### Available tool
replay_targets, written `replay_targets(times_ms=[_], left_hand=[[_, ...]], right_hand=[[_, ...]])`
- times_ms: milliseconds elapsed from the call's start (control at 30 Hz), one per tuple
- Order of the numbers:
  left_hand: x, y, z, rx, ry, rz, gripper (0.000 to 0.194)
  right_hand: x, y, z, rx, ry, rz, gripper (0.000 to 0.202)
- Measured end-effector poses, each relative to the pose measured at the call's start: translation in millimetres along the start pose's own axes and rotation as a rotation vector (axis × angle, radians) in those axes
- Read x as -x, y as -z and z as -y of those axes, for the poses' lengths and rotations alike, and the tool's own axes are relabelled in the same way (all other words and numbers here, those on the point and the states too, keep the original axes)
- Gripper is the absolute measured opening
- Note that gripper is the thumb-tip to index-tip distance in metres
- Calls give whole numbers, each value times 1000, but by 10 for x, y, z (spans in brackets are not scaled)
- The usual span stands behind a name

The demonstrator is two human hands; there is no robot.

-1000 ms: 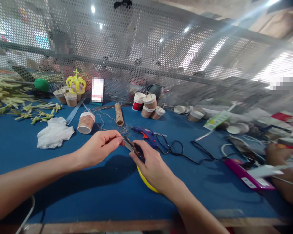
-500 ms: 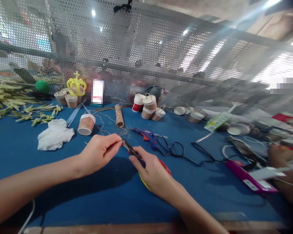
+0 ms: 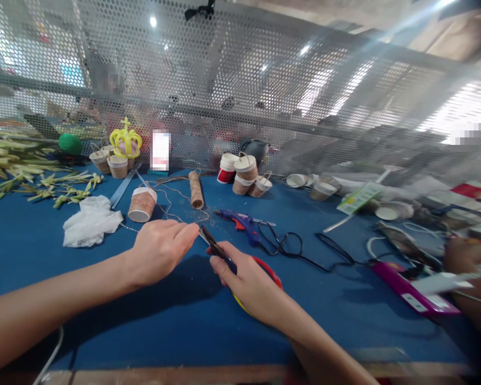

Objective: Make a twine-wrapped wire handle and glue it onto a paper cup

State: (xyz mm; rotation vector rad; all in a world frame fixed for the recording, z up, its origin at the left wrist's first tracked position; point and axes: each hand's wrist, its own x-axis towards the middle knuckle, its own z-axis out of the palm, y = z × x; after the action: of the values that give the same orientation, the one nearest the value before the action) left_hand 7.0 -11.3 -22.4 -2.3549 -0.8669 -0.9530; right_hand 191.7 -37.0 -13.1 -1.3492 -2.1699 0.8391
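My right hand is wrapped around a pair of scissors, whose dark blades point up and to the left. Their red and yellow handle shows partly behind my hand. Close to the blade tips is my left hand, its fingers pressed together in a pinch. What sits between those fingers is hidden or too small to name. Beyond the hands, a roll of twine lies with a loose strand trailing from it. To the left stands a small twine-wrapped paper cup, beside crumpled white material.
A blue glue gun with a looping black cord lies right of centre. More small cups stand in a stack behind. A purple power strip and another person's hand are at the right. Cut green stalks lie far left.
My left hand has turned slightly, so its back faces up more and the pinch shows less. The scissors have shifted a little left and up. Other things stay put.
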Motion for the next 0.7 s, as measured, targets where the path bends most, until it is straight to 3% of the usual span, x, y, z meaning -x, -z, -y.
replay_targets(times_ms=[100, 167, 233, 333, 467, 567, 700], left_hand=[[-9, 10, -16, 84, 70, 55, 23], [-61, 67, -22, 255, 233, 166, 26], [-145, 161, -4, 548, 468, 353, 29], [-250, 290, 76, 1104, 715, 629, 35], [-237, 295, 202, 1605, 869, 873, 29], [-190, 247, 227, 1792, 826, 910, 25], [-202, 260, 165, 1585, 730, 751, 23]], right_hand=[[-7, -7, -6, 24, 18, -27, 20], [-16, -7, -18, 57, 33, -55, 20], [-26, -4, -38, 108, 59, -95, 19], [-36, 4, -75, 199, 123, -146, 18], [-28, 24, -114, 294, 237, -158, 19], [-24, 43, -125, 336, 295, -151, 19], [-37, 59, -126, 329, 317, -172, 21]])
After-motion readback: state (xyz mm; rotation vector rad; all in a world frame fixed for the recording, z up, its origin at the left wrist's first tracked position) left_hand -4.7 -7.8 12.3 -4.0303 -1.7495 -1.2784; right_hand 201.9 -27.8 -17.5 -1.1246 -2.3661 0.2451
